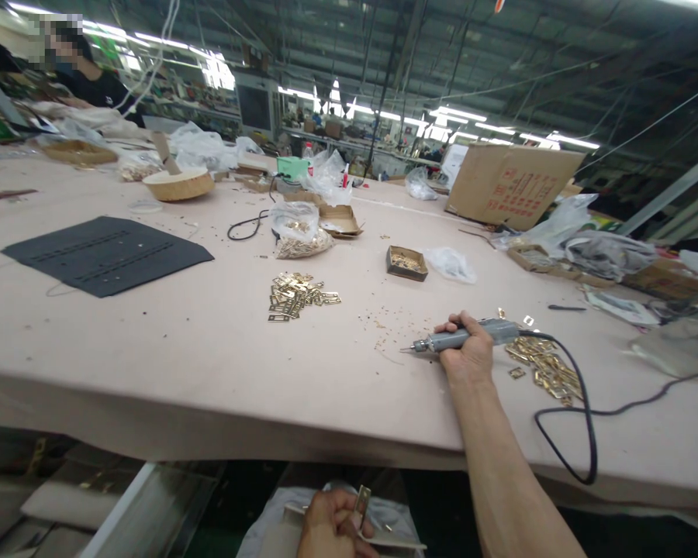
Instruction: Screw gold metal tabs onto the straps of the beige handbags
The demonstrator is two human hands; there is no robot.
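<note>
My right hand (468,353) is wrapped round a grey electric screwdriver (500,331), resting at the table's surface with its bit pointing left. A black cord runs from its rear. Low in front of my body, over the lap, my left hand (326,527) pinches a small gold rectangular metal plate (361,500). A beige flat piece (401,545) lies under that hand, partly hidden. Tiny screws (384,329) are scattered left of the screwdriver bit. Gold metal pieces (544,368) form a pile beyond my right hand, and another pile of gold plates (296,296) sits mid-table.
A small box of tiny parts (406,263) and a plastic bag of parts (302,236) stand further back. At left lies a dark sheet (110,252), with a tape roll (178,184) behind it. A cardboard box (512,186) is at back right. A co-worker (93,81) is far left.
</note>
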